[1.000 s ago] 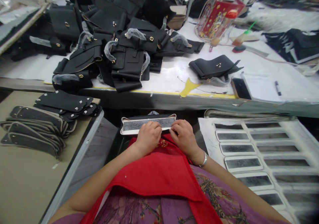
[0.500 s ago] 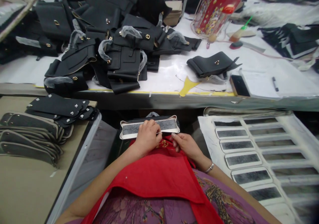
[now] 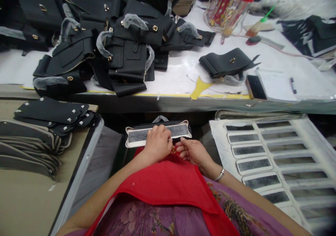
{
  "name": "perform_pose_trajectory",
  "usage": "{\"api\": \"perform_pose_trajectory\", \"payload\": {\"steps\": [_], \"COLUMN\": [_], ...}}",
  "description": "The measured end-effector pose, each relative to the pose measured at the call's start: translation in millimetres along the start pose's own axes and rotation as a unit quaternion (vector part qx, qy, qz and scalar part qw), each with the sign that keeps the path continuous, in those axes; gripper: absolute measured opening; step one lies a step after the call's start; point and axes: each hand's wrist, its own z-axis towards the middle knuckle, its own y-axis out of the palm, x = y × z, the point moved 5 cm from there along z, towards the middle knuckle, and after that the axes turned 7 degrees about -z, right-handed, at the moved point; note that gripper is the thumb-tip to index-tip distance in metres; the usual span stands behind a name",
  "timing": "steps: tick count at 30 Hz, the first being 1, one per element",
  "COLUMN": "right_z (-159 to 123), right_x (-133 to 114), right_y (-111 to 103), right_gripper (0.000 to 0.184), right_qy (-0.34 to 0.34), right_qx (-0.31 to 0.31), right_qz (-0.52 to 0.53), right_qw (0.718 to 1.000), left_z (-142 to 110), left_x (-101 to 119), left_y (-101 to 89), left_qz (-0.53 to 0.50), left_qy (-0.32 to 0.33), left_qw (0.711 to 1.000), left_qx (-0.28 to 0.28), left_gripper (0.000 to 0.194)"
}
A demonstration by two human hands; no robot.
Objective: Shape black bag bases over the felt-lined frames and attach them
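A long rectangular panel, speckled dark grey with a pale white border (image 3: 138,136), is seen at the centre of the frame, just below mid-height. Its long axis is laid roughly left to right, the right end slightly higher. The middle of the panel is covered by the left hand (image 3: 158,142), the nearer of the two; its fingers are bent over the grey face, but whether the edge is pinched cannot be told. The right hand (image 3: 193,152) is held just below the panel's right end, thumb and forefinger brought close together, the other fingers curled; whether anything thin is caught between them cannot be made out. Thin pale edges are turned up at the panel's corners, and behind it a smooth black bag body (image 3: 148,125) is partly shown, topped by a loop wrapped in cloudy clear plastic (image 3: 160,118). Below, a bright red cloth apron (image 3: 162,183) is draped in soft folds. At the lower right, similar white-bordered grey rectangles (image 3: 248,151) are set in a column on a whitish slatted rack (image 3: 217,132).
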Motion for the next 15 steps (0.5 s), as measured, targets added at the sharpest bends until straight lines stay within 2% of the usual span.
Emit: {"api": "perform_pose_trajectory", "payload": {"steps": [3, 6, 11, 15], "right_z": [0.0, -0.9, 0.7, 4.5], "right_x": [-1.3, -1.2, 1.5, 4.4], "right_y": [7.7, 17.1, 31.9, 42.6], "right_gripper": [0.031, 0.031, 0.032, 0.029], "right_qy": [0.020, 0.023, 0.006, -0.009], "right_qx": [-0.001, -0.010, -0.025, -0.023], "right_qz": [0.012, 0.012, 0.009, -0.004], "right_qw": [1.000, 1.000, 1.000, 1.000], "left_z": [0.6, 0.6, 1.8, 3.6], "left_x": [-2.4, -8.0, -17.0, -24.7], "left_y": [-0.5, -4.7, -9.9, -12.5], "left_qz": [-0.010, -0.038, -0.074, -0.105], "left_qy": [-0.010, -0.017, 0.021, 0.036], "left_qw": [1.000, 0.999, 0.995, 0.991], "left_qx": [-0.008, -0.011, -0.060, -0.075], "left_gripper": [0.005, 0.013, 0.007, 0.009]}}
